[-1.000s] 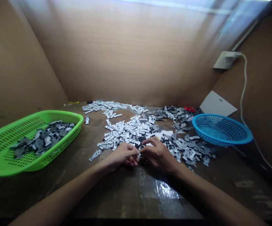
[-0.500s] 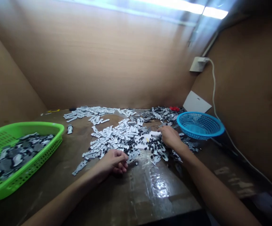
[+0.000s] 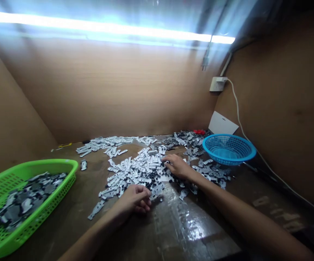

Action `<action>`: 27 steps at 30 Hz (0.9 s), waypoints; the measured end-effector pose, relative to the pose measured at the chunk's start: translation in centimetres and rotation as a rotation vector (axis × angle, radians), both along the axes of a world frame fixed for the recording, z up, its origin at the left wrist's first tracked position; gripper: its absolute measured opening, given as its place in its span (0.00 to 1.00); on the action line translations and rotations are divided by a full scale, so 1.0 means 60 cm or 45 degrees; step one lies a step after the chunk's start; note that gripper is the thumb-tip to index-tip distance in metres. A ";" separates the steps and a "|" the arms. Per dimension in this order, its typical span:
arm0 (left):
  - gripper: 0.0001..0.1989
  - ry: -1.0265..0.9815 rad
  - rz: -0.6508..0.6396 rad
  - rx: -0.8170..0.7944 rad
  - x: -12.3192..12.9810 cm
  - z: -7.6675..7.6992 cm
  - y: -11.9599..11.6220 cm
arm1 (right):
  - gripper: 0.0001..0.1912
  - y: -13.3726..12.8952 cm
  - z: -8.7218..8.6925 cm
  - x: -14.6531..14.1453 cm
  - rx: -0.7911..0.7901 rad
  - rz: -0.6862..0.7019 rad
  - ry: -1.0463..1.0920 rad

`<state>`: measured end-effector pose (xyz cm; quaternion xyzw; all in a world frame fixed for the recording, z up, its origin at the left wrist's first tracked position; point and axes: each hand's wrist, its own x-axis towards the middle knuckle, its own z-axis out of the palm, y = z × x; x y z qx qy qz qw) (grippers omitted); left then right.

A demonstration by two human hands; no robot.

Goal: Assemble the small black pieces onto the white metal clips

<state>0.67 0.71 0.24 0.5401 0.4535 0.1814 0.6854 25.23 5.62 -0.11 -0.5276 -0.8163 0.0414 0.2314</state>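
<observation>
Far left, a green plastic tray (image 3: 29, 174) sits on the wooden desk (image 3: 200, 232), holding a heap of dark grey metal pieces (image 3: 23, 204). Just right of its rim, a lone metal piece (image 3: 83, 165) lies by itself. Further back, a small yellow strip (image 3: 64, 145) lies near the back wall.

Centre of the desk: a long scatter of white metal pieces (image 3: 135, 170) runs from near the back wall down towards the person. Left hand (image 3: 133, 199) rests at the near edge of the scatter, fingers curled in and loosely closed. Its fingertips are close to a patch of small black bits (image 3: 153, 183). Cannot tell whether anything small is pinched there.

Right hand (image 3: 177, 166) sits further in, fingers bent downward, tips among the pieces. It touches the pile, but cannot tell whether it grasps a piece.

Right of that hand, mixed white and grey pieces (image 3: 211, 172) spread across the desk, with a darker patch of pieces (image 3: 185, 139) behind them and a red object (image 3: 200, 132) at the back. Further right stands a blue plastic basket (image 3: 229, 149). A white card (image 3: 223, 123) leans behind it. Above, a wall socket (image 3: 218, 84) feeds a white cable (image 3: 237, 105) running down the right wall.
</observation>
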 end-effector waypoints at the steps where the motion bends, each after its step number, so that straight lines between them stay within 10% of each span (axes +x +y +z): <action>1: 0.14 0.000 0.003 -0.005 0.000 0.001 -0.001 | 0.13 0.007 0.004 -0.006 -0.010 0.000 -0.021; 13: 0.13 -0.040 0.011 0.025 -0.002 -0.005 -0.001 | 0.13 0.104 0.025 -0.112 -0.165 -0.332 -0.341; 27: 0.14 -0.053 -0.019 0.036 -0.006 -0.008 0.001 | 0.22 -0.032 0.038 0.021 -0.080 -0.242 -0.050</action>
